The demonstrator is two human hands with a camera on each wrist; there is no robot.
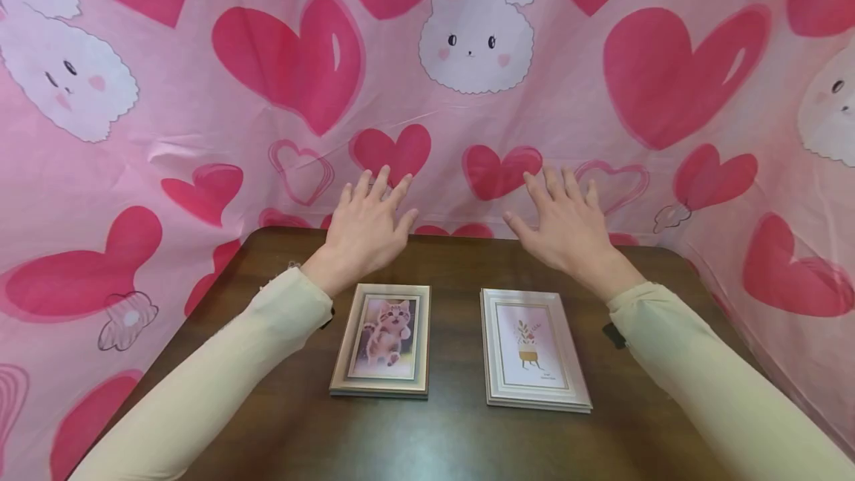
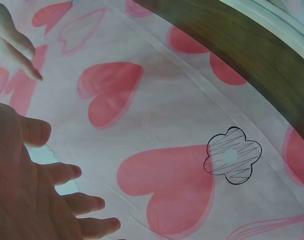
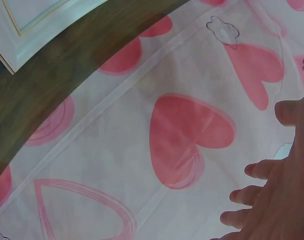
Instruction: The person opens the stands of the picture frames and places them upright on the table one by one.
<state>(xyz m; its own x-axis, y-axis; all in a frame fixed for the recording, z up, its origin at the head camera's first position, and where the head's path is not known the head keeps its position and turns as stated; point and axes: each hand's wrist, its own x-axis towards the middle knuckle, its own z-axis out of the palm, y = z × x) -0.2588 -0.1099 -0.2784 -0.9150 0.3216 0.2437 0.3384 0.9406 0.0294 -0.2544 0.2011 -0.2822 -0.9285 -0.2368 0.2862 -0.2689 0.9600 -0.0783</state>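
Both hands are held up over the far part of the table, fingers spread and nothing in them. My left hand is beyond a gold-toned picture frame with a kitten picture. My right hand is beyond a white picture frame that shows a plant in a pot on legs. Both frames lie flat, face up, side by side with a gap between them. In the left wrist view the left hand has its fingers apart, and likewise the right hand in the right wrist view.
The dark wooden table has its far edge close to a pink cloth backdrop printed with hearts and rabbits. This cloth also hangs along the left and right sides. Pale long sleeves cover both forearms.
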